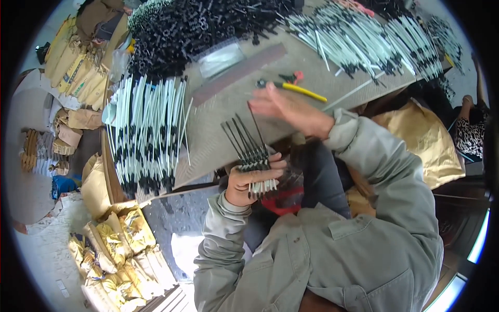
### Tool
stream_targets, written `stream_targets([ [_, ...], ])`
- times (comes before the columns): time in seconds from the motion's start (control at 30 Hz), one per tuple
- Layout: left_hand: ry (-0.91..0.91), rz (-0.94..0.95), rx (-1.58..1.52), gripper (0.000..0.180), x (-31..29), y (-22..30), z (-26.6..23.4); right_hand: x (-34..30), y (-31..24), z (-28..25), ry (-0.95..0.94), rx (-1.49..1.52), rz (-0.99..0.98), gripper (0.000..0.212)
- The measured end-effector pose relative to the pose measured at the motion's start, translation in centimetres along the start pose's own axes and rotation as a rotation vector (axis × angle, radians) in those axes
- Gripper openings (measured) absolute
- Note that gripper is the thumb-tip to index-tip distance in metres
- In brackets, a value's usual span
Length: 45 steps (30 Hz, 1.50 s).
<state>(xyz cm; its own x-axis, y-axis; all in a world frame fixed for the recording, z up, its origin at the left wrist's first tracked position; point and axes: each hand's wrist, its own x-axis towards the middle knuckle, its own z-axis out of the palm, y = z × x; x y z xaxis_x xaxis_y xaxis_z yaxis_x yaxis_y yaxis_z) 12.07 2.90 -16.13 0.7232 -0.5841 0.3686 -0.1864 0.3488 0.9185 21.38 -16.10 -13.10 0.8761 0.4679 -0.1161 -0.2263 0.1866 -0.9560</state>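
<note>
My left hand (244,184) is wrapped around a bundle of short white sticks with black fittings (254,165), just off the table's front edge. Several thin black rods (240,136) fan upward out of the bundle, one standing longer than the others. At that rod's upper end is my right hand (288,112), its fingers stretched out and slightly blurred; whether they touch the rod is hard to see. Behind the right hand lie pliers with a yellow handle (306,92) and a small red-and-black tool (294,77).
White sticks with black fittings (148,135) are stacked at the table's left, more (358,41) at the back right. A heap of black parts (208,31) covers the back. A brown strip (239,73) lies mid-table. A carton of wrapped packs (122,255) stands lower left; a brown sack (421,140) is at right.
</note>
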Motion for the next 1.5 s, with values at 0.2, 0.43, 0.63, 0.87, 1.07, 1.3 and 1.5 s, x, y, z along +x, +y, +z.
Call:
stream_targets([
  [0.2, 0.392, -0.284, 0.016, 0.018, 1.9, 1.1, 0.8, 12.3, -5.0, -5.9, -0.076, -0.888, -0.205, 0.034],
  [0.43, 0.361, -0.278, -0.151, 0.031, 2.3, 1.6, 0.7, 22.7, -2.5, -4.9, 0.186, -1.736, -0.481, 0.013],
  [0.63, 0.342, -0.241, -0.185, 0.034, 1.9, 1.6, -0.3, 23.7, -2.9, -3.9, 0.130, -1.759, -0.546, 0.013],
  [0.87, 0.329, -0.228, -0.222, 0.033, 1.6, 1.5, 0.6, 22.3, -2.3, -3.1, 0.128, -1.751, -0.624, 0.010],
  [1.07, 0.398, -0.313, -0.061, 0.032, 1.7, 1.3, 0.7, 19.3, -3.7, -2.2, 0.296, -1.695, -0.869, 0.008],
  [1.3, 0.492, -0.243, -0.055, 0.026, 2.4, 1.5, 0.2, 1.1, -6.7, 1.9, 0.000, -0.375, -0.467, 0.021],
  [1.5, 0.511, -0.093, -0.033, 0.019, 2.7, 0.5, 0.6, -6.8, -2.9, 1.6, 0.124, -0.982, -0.913, 0.029],
])
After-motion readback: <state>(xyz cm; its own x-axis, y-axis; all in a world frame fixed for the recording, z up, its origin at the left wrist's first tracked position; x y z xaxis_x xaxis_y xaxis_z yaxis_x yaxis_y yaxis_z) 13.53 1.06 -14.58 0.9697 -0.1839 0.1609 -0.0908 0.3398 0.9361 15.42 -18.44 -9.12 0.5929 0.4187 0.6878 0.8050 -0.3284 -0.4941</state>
